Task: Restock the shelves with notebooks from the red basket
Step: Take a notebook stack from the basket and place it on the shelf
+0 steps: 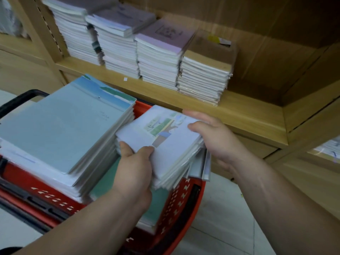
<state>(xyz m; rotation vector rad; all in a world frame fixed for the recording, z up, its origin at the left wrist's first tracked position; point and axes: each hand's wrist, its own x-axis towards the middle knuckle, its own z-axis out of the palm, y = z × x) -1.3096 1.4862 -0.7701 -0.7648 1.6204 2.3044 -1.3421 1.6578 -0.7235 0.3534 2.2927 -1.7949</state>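
Observation:
A small stack of pale lilac notebooks (165,144), with a little picture on the top cover, is held over the red basket (176,203). My left hand (136,168) grips its near left corner, thumb on top. My right hand (215,137) holds its far right edge with the thumb on the cover. A taller pile of light blue notebooks (60,129) fills the basket's left side, and teal ones (103,184) lie lower down. The wooden shelf (239,115) runs just beyond the basket.
On the shelf stand several stacks of notebooks: purple-covered ones (158,57) at left and middle, a brown-covered stack (204,70) to their right. To the right of it the shelf board is bare. A black basket handle (20,100) shows at left. Pale floor tiles lie below.

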